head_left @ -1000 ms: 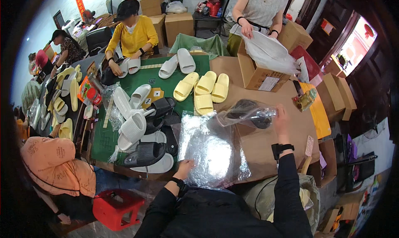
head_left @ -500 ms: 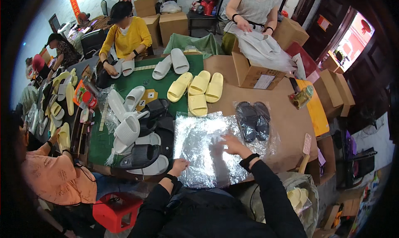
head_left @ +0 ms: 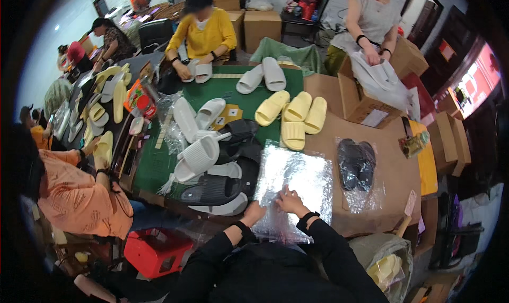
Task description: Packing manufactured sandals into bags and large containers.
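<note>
A stack of shiny clear plastic bags (head_left: 307, 168) lies flat at the table's near edge, in front of me. My left hand (head_left: 253, 213) is closed at the left edge of the bags, its fingertips pinching the film. My right hand (head_left: 291, 202) rests on top of the bags with its fingers stretched out and partly spread, holding nothing. Right of the stack lies a pair of black slippers (head_left: 356, 164) in a clear bag. Just left of the stack are loose black slippers (head_left: 214, 190) and white slippers (head_left: 197, 158). Several yellow slippers (head_left: 294, 135) sit beyond the bags.
Co-workers handle slippers to the left and at the far side; another reaches into a cardboard box (head_left: 366, 104) at the far right. A jar (head_left: 414, 144) stands near the right edge. By my right side is a sack (head_left: 382, 250); a red stool (head_left: 158, 252) stands lower left.
My right hand has moved left and nearer to me across the bags, closer to my left hand. The whole view has shifted, so the table appears farther right.
</note>
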Available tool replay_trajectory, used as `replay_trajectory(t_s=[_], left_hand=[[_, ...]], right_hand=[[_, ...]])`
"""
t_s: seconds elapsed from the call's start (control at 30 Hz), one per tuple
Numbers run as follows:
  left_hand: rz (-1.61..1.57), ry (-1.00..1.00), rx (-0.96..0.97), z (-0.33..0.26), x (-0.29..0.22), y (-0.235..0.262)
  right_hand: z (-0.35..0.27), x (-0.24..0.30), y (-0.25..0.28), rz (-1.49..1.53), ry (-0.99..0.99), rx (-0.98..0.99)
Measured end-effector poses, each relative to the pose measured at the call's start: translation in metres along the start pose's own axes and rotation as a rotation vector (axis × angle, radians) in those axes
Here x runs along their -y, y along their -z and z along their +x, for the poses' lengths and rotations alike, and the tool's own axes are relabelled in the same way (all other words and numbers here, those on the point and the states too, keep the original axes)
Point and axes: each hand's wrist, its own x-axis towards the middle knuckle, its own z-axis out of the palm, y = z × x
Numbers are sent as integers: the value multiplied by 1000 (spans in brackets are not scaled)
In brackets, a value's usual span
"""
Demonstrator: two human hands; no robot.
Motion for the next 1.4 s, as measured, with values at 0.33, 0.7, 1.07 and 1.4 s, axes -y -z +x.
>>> replay_trajectory(t_s=[0.33,0.7,1.07,1.4], left_hand=[[-39,-471,-726,-89,-35,166],[-696,-86,-83,-14,8,207],[-1198,-454,271,-37,-125,165],[-385,-548,816,-55,-133,71]], right_hand=[[17,32,-7,127,-242,-231],[19,31,-13,60,-249,-245],[25,12,-32,-31,-139,-264],[2,-39,-137,358,65,-716]])
